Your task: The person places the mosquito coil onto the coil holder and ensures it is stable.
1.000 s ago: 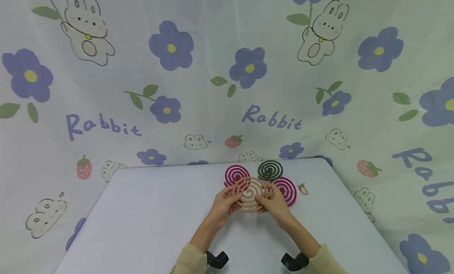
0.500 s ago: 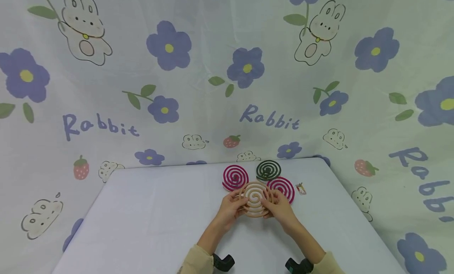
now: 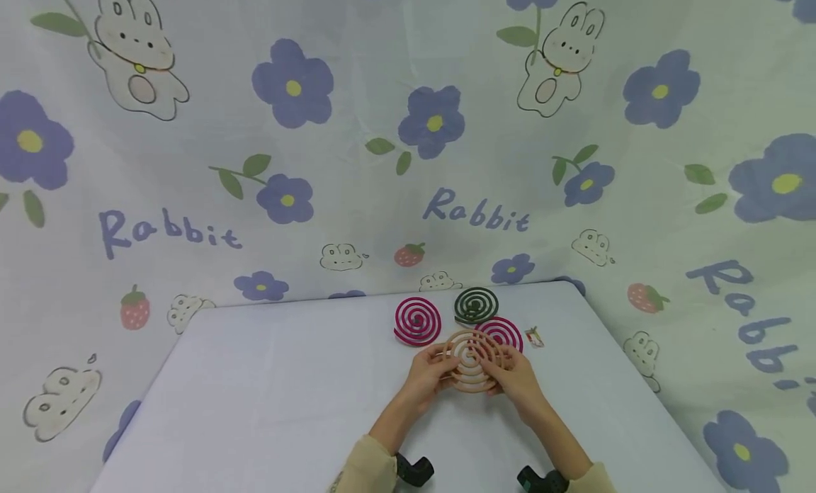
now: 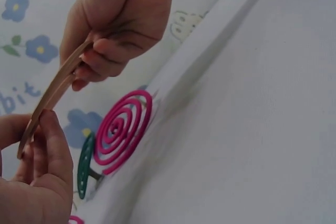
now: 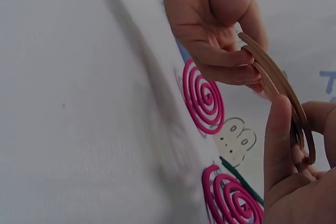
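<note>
A tan mosquito coil point(image 3: 470, 354) is held up between my two hands, its spiral face turned toward the head camera. My left hand point(image 3: 427, 376) pinches its left edge with thumb and fingers, and my right hand point(image 3: 519, 385) pinches the right edge. Edge-on in the left wrist view, the tan coil point(image 4: 55, 90) shows two thin layers slightly apart. Behind it lies a pink coil point(image 3: 499, 330), partly covered by the tan one in the head view. A second pink coil point(image 3: 417, 321) lies to the left, and a dark green coil point(image 3: 475, 306) farther back.
A small red-and-white piece with a metallic look point(image 3: 534, 337) lies right of the coils. The white table point(image 3: 268, 394) ends at a curtain point(image 3: 357, 160) printed with rabbits and flowers. Black wrist devices point(image 3: 416, 472) sit at both sleeves.
Both hands have carried the tan coil rightward and slightly toward me, uncovering the left pink coil. The background has shifted left in the head view. Both hands keep their grip.
</note>
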The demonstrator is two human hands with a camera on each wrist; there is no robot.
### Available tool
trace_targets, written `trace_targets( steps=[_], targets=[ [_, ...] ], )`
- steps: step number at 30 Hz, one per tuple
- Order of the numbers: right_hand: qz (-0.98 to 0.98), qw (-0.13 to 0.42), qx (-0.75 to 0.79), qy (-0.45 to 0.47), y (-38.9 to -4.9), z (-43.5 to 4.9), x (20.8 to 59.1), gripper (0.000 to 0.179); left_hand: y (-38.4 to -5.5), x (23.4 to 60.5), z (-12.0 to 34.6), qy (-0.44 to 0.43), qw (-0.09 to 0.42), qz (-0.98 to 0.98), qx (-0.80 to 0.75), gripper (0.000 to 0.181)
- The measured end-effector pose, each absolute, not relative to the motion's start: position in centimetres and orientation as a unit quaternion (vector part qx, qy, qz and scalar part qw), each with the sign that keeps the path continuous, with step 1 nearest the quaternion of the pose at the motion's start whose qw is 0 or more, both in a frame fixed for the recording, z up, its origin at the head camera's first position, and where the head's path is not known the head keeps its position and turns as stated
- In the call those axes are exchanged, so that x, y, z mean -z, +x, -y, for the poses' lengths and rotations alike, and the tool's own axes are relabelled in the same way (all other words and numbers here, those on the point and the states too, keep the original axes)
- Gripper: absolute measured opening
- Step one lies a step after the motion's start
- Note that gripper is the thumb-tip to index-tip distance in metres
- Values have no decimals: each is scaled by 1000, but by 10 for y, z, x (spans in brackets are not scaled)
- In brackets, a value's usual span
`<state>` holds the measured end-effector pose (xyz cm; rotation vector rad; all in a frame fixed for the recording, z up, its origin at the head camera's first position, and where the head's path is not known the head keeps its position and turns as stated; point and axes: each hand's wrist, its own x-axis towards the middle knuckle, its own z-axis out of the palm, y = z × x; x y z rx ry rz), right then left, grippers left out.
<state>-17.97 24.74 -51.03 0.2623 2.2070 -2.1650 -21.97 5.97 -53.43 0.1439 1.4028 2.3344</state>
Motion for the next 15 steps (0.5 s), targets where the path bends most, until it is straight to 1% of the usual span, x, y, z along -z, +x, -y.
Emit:
trace_targets(
  steps=[7,12,15],
  targets=[
    [-709,5,698,94,-179,-261,515,44,-222,536,-75,55,213,-508,-833,36],
    [-703,-5,703,109,-175,-271,519,40,-222,537,-89,53,210,-515,-829,37],
    [-697,-10,707,116,-171,-276,521,40,-221,538,-96,45,217,-522,-824,37]
  ],
)
